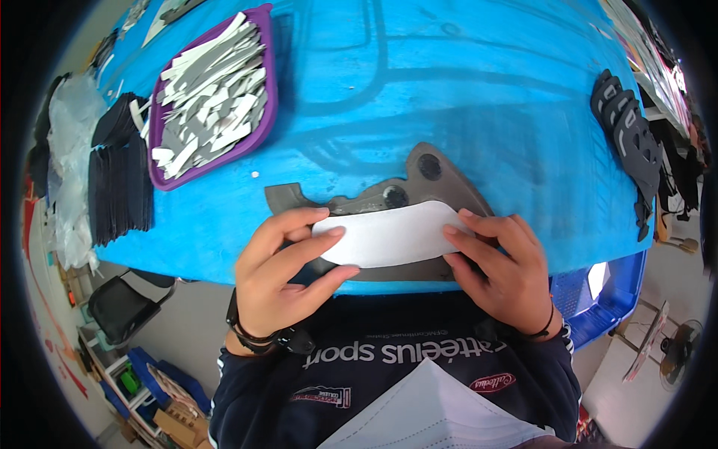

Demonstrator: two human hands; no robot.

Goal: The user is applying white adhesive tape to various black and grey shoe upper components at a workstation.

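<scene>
white strip (389, 236) between left hand (280, 277), right hand (505, 269), both pinching.

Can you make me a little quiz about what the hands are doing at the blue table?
1. True or false: both hands hold the curved white strip over the grey cut-out piece.
2. What colour is the tray of white and grey strips? A purple, B green, C red.
3. Fill in: the stack of dark cut pieces lies at the table's ____ edge.

Key
1. True: left hand and right hand pinch its ends.
2. A.
3. Right.
</scene>
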